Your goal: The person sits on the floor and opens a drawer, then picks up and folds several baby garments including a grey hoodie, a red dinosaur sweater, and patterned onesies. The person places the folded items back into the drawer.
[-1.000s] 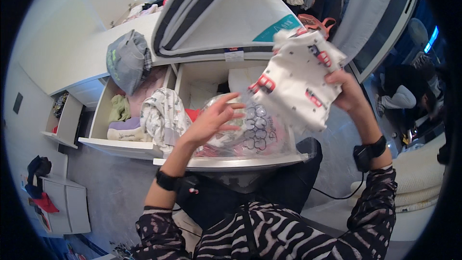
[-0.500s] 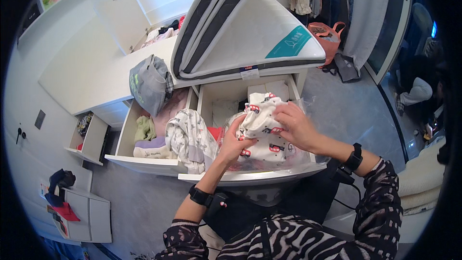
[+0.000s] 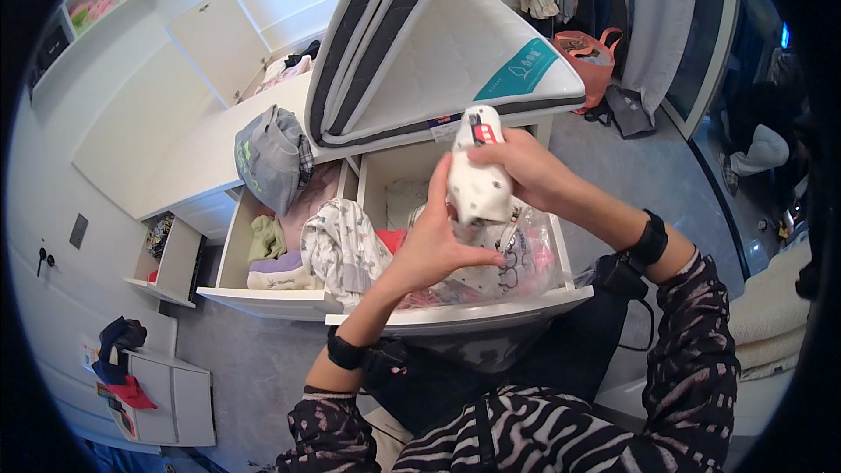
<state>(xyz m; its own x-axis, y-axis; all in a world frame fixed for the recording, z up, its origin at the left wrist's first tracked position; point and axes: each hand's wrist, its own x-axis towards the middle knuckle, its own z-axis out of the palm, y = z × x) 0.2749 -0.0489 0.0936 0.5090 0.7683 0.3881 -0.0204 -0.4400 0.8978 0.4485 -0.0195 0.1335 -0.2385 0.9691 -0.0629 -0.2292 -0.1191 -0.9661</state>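
A white cloth garment [image 3: 480, 180] with a red vehicle print and dark spots is bunched into a compact, upright bundle above the right drawer. My right hand [image 3: 526, 162] grips it from the right, thumb across its front. My left hand [image 3: 429, 245] is beside its lower left, fingers stretched up along its side and thumb spread to the right. Whether those fingers press on it is hard to tell. Below lies a clear plastic bag [image 3: 534, 267] with printed fabric inside, in the pulled-out right drawer [image 3: 455, 320].
The left drawer [image 3: 272, 298] holds folded clothes, with a white patterned garment [image 3: 337, 241] draped over its side. A grey garment [image 3: 272, 153] rests on the white bed base [image 3: 184, 166]. Behind, a folded mattress [image 3: 499, 61] leans up. A coral bag [image 3: 591, 70] stands at right.
The car-print garment has been lifted off the plastic bag and is now a narrower bundle. My right hand rose with it; the left hand's fingers spread apart.
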